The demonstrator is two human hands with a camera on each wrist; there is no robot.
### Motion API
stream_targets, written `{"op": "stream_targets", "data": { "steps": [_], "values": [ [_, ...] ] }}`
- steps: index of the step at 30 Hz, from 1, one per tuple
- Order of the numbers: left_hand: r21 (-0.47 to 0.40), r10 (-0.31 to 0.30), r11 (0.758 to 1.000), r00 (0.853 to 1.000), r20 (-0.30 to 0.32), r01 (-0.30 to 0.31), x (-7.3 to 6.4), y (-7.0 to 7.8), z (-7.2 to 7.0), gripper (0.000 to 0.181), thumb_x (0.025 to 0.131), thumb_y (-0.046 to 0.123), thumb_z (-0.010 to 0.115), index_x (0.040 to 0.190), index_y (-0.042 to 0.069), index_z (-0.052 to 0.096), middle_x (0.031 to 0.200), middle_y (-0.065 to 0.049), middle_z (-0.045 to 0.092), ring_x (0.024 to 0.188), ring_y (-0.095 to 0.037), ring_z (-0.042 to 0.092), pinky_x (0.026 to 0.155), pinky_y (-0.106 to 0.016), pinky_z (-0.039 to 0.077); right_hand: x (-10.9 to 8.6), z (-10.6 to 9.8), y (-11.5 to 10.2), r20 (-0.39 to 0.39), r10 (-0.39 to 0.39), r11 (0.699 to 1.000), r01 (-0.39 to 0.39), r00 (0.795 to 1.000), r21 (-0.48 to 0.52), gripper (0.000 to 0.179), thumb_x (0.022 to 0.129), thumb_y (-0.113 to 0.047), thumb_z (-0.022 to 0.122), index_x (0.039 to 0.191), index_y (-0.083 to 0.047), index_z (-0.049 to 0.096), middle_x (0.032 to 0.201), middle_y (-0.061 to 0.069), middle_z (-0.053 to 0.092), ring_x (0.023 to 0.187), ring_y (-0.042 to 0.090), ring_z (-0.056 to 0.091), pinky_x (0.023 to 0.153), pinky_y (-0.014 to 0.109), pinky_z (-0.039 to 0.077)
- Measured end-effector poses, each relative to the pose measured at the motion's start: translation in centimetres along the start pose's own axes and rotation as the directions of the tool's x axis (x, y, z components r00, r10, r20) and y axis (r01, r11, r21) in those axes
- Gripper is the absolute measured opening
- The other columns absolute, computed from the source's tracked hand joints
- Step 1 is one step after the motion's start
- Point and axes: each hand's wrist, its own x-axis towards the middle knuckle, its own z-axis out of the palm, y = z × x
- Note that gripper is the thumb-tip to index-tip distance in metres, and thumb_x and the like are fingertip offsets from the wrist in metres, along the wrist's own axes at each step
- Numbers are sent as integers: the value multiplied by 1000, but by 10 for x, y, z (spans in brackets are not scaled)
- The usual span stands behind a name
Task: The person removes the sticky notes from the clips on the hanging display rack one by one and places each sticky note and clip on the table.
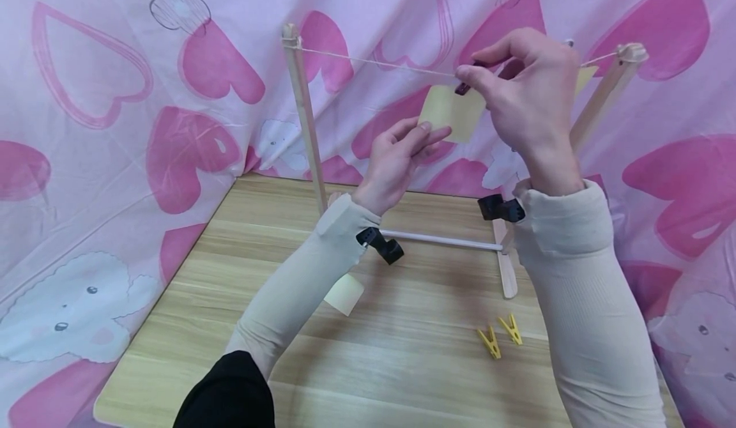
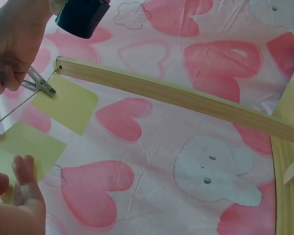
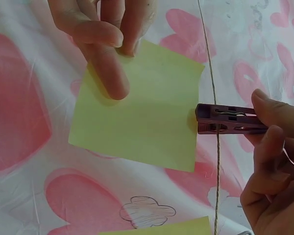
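My left hand (image 1: 397, 160) pinches a yellow paper square (image 1: 448, 112) between thumb and fingers, just below a thin string (image 1: 374, 62). My right hand (image 1: 531, 89) grips a dark purple clothespin (image 3: 230, 119) by its tail end. In the right wrist view the clothespin straddles the string, and its tip meets the edge of the paper. Beyond, in the left wrist view, a second yellow paper square (image 2: 68, 105) hangs from the string under a grey clothespin (image 2: 41, 85).
Wooden posts (image 1: 305, 115) hold the string at both ends, with a white rod (image 1: 443, 241) between their feet. Two yellow clothespins (image 1: 499, 336) and another yellow paper (image 1: 345, 295) lie on the wooden table (image 1: 402, 377). A pink heart-patterned cloth (image 1: 115, 160) hangs behind.
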Motion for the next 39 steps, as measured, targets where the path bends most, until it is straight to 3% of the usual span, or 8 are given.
{"op": "stream_targets", "data": {
  "steps": [5,12,22,27,39],
  "values": [
    [13,-15,1000,1000,-4,15,-2,0,-2,20,97,7,56,114,-1,61,116,-19,67,110,-27,67,100,-37,49,1,1,-1,-45,-9,1000,9,999,3,18,82,-25,77,89,-9,77,85,-4,75,53,0,51,52,20,37],
    [23,-18,1000,1000,-14,19,-3,-1,-4,18,96,8,57,112,-1,61,117,-21,67,109,-27,67,96,-35,52,-1,2,-8,-87,26,990,-13,996,142,15,81,-16,78,89,-4,75,83,-1,76,55,0,61,55,17,46],
    [20,-25,999,1000,-16,25,-3,-2,-8,16,97,7,56,110,0,61,117,-22,67,109,-26,67,106,-43,44,-1,0,-10,-118,77,980,-54,990,190,13,79,-16,79,88,-7,76,75,-13,72,49,2,58,54,16,47],
    [19,-23,1000,1000,-13,24,-5,-1,-9,12,96,7,57,107,2,61,111,-18,70,109,-26,67,108,-45,42,0,-1,-8,-127,73,982,-49,989,184,11,79,-16,79,87,-9,76,78,-9,74,49,5,58,53,16,47],
    [20,15,1000,1000,-7,-15,-8,3,-14,7,97,6,55,100,6,61,97,-7,69,95,-17,71,90,-30,55,-4,-3,-7,-159,48,985,-20,986,170,13,80,-17,78,91,-10,75,79,-9,71,50,4,55,49,16,41]
  ]
}}
